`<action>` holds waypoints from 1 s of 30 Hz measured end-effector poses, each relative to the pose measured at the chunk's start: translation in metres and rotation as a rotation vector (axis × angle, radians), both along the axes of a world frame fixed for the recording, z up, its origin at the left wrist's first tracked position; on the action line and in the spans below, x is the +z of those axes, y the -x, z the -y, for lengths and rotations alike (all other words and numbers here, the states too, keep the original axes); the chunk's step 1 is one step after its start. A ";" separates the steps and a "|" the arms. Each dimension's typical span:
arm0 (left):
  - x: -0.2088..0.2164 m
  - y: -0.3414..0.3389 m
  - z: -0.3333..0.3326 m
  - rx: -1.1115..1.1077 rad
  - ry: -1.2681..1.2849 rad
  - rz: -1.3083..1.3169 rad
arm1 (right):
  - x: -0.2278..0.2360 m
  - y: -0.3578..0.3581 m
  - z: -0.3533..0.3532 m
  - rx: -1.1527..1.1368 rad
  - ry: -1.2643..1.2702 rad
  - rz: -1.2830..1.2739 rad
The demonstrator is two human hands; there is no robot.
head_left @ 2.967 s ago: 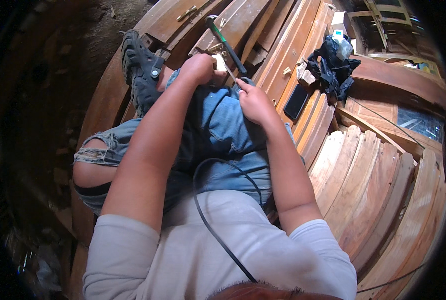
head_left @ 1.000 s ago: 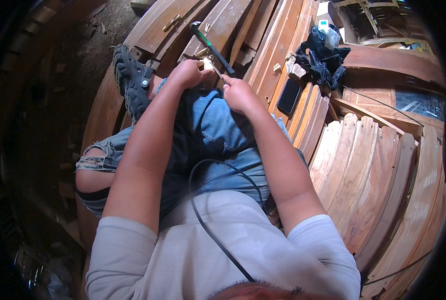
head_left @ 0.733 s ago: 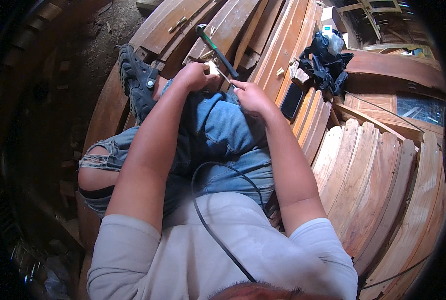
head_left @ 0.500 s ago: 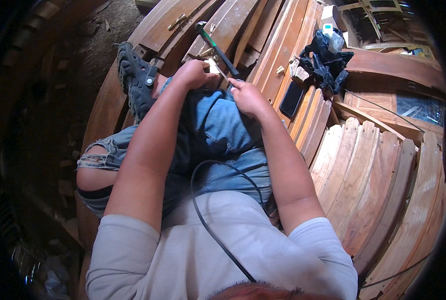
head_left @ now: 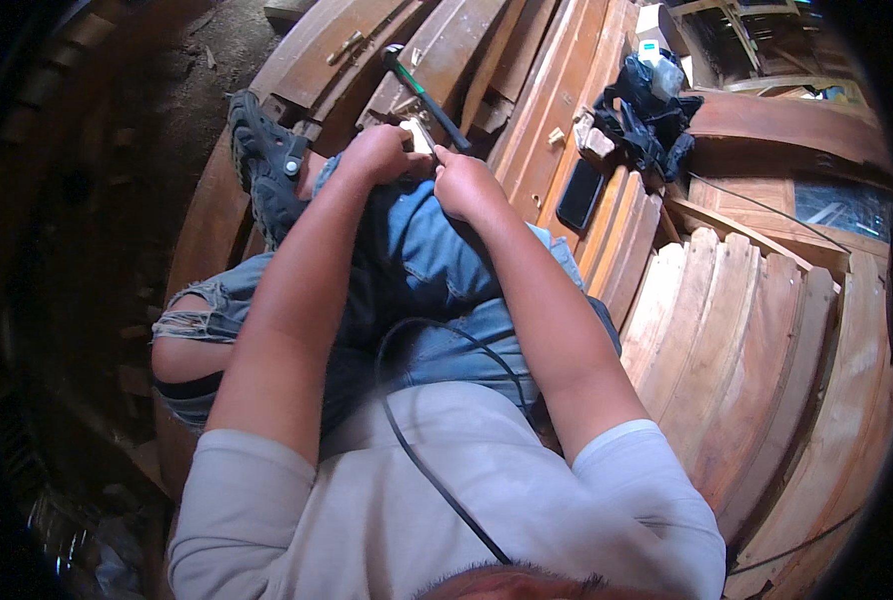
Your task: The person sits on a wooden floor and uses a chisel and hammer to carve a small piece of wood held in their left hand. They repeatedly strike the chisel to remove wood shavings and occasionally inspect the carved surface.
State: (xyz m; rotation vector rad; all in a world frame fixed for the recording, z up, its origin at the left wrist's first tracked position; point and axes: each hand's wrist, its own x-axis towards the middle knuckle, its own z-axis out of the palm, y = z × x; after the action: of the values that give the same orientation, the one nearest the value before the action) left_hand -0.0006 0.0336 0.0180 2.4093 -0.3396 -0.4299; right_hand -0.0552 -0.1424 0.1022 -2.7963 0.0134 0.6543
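My left hand [head_left: 375,156] is closed around a small pale wood piece [head_left: 417,136], held above my bent leg in jeans. My right hand [head_left: 465,186] grips a thin-bladed tool that looks like a knife [head_left: 428,139]; its handle is hidden in my fingers. The blade lies against or right beside the wood piece, and the two hands are nearly together. Just past them a hammer [head_left: 430,97] with a black and green handle rests across the boards, its handle end near my right fingers.
Long brown boards [head_left: 557,110] lie beneath and beyond my hands, with wood shavings [head_left: 557,136] on them. To the right are a phone [head_left: 580,194], a black plastic bag [head_left: 647,115] and a stack of pale planks [head_left: 717,340]. A black cable [head_left: 417,450] loops over my lap.
My right hand has moved left and slightly up, drawing the blade closer along the wood piece toward my left hand. My left hand has shifted only a little.
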 end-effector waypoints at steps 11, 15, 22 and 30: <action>0.013 0.002 -0.006 0.001 0.026 -0.100 | 0.006 0.009 0.027 -0.140 -0.257 -0.103; 0.009 0.002 -0.005 -0.004 0.007 -0.066 | 0.015 0.020 0.026 -0.078 -0.198 -0.077; 0.011 0.003 -0.003 -0.008 0.003 -0.041 | 0.024 0.020 0.014 -0.045 -0.127 -0.078; -0.004 -0.004 -0.006 0.033 0.104 -0.049 | 0.006 0.020 0.010 -0.027 -0.082 -0.014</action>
State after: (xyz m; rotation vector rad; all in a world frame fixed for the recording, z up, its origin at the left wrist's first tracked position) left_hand 0.0030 0.0394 0.0139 2.2959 -0.2926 -0.4445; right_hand -0.0748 -0.1523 0.1081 -2.7083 0.0268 0.6536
